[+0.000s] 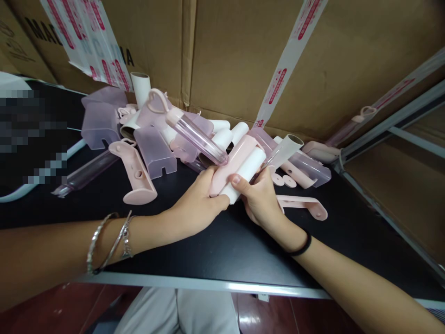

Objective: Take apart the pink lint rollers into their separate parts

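Both my hands meet over the middle of the black table. My left hand (194, 204) is closed around the near end of a pale pink lint roller frame (232, 162). Lying in or against that frame is a white lint roll (248, 171), tilted up to the right. My right hand (260, 197) grips the roll from the right, its thumb pressed on the white surface. Some of its fingers are hidden behind the roll. Just beyond my left hand, a clear pink handle (200, 139) with a loop leans over the pile.
Translucent purple covers (155, 150) and white rolls pile up against the cardboard box (225, 55). A loose pink frame (135, 176) lies left, another frame (302, 202) right, near small pink discs (289, 181). A metal edge (208, 281) borders the table in front.
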Available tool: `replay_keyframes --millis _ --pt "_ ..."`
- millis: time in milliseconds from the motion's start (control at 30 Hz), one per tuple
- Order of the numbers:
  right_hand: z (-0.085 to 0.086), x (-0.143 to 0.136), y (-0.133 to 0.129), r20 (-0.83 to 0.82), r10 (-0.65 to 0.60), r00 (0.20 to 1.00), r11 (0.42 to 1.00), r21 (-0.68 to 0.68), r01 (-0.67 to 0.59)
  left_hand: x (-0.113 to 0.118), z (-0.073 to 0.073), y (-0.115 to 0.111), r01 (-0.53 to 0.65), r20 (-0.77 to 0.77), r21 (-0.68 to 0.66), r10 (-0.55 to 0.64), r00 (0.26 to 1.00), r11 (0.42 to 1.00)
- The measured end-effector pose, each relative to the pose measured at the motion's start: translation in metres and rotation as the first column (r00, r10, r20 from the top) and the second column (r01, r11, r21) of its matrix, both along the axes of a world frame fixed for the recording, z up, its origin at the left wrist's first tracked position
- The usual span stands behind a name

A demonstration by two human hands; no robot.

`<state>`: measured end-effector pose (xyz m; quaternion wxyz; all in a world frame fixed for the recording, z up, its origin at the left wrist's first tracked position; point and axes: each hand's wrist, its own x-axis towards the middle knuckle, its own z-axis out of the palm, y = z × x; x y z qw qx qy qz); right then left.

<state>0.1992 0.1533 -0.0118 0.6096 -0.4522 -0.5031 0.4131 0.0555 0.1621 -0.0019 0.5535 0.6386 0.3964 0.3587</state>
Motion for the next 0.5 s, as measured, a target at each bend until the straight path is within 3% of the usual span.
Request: replay_keyframes --millis 200,500 --pt "0.002 0.004 0.002 -0.026 0.05 0.998 0.996 0.075 -0.048 0.002 0.006 0.0 0.075 0.167 -0.188 -0.043 0.985 0.979" --pt "0.0 0.012 0.003 0.049 0.166 0.985 0.986 0.024 -0.167 0.003 0.003 0.0 0.149 0.223 -0.201 -0.102 0.969 0.968"
